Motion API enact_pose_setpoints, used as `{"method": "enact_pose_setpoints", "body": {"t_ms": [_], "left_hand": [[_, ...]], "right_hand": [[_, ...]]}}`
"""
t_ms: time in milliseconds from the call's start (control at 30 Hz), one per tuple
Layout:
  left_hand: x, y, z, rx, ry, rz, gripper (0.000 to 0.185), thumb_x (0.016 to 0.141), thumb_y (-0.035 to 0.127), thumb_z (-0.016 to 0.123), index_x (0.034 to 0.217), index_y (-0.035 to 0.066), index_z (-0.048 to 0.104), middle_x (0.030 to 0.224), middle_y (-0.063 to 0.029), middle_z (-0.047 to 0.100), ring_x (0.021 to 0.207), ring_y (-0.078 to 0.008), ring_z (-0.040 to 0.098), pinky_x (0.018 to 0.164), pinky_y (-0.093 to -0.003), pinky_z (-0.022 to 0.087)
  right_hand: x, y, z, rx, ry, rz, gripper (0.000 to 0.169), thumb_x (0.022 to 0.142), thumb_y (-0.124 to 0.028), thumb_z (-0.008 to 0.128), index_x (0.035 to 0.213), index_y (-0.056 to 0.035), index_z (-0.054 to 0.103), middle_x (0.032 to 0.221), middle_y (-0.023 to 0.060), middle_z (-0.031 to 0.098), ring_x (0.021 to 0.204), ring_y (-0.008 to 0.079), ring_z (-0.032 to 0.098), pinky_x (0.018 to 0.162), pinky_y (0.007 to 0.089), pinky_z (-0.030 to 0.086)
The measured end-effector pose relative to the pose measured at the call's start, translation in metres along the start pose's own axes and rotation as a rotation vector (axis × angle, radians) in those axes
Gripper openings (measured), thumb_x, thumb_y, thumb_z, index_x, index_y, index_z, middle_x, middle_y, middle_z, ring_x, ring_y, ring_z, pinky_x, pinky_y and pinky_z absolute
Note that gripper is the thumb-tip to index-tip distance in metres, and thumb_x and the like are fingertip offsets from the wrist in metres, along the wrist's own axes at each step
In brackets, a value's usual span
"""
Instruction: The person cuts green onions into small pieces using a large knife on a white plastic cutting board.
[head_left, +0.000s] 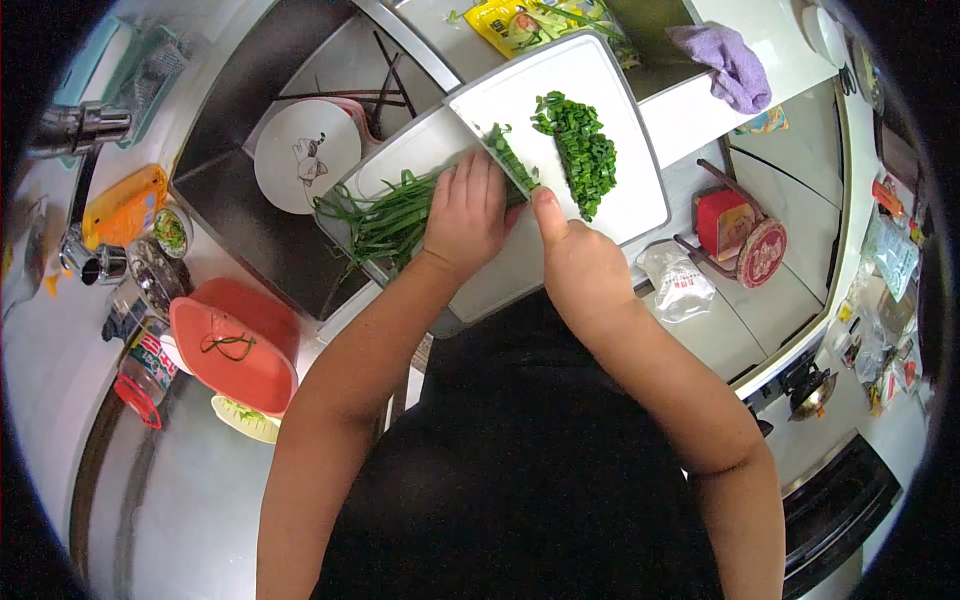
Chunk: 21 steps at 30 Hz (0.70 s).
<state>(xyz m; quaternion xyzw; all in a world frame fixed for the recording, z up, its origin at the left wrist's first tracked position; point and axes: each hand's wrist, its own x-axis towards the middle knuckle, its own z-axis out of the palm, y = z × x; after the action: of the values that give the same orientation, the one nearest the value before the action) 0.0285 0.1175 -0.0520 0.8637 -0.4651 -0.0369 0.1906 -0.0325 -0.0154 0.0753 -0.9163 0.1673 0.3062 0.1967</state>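
Observation:
A white cutting board (637, 184) with a grey rim lies across the sink in front of me. My left hand (469, 214) presses down on a bunch of long green chives (382, 221), fingers curled over it. The loose ends of the bunch spread to the left. My right hand (585, 262) grips a kitchen knife (470, 129), whose handle is hidden in the fist. Seen nearly edge-on, the blade stands beside my left fingertips. Cut pieces lie along its right side, and a heap of chopped chives (589, 157) sits farther right on the board.
Left, the sink (240, 187) holds a white plate (307, 157) and dark chopsticks (390, 82). A red basin (232, 345) stands on the left counter. Above are a yellow food packet (499, 26) and purple cloth (727, 67). At right are a red tin (724, 225) and plastic bag (679, 285).

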Motion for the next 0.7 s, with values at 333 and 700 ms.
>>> {"method": "enact_pose_setpoints", "body": {"t_ms": [333,700], "left_hand": [[0.001,0.000,0.000,0.115,0.042,0.022,0.060,0.085,0.040,0.055,0.121,-0.007,0.047,0.124,-0.0221,0.051,0.112,-0.0359,0.051,0.093,-0.0443,0.040],[0.002,0.004,-0.006,0.100,-0.001,0.034,0.068,0.079,0.036,0.067,0.123,-0.009,0.041,0.128,-0.0226,0.045,0.114,-0.0371,0.047,0.098,-0.0452,0.039]], "right_hand": [[0.016,0.017,0.049,0.098,0.246,-0.076,0.040,0.085,-0.007,0.050,0.124,-0.0093,0.042,0.075,0.0147,0.061,0.063,0.0315,0.065,0.053,0.0397,0.053],[0.000,0.049,0.033,0.349,0.352,0.124,0.028,0.091,-0.012,0.049,0.117,-0.0097,0.040,0.073,0.0192,0.063,0.064,0.0423,0.061,0.055,0.0511,0.048]]}}
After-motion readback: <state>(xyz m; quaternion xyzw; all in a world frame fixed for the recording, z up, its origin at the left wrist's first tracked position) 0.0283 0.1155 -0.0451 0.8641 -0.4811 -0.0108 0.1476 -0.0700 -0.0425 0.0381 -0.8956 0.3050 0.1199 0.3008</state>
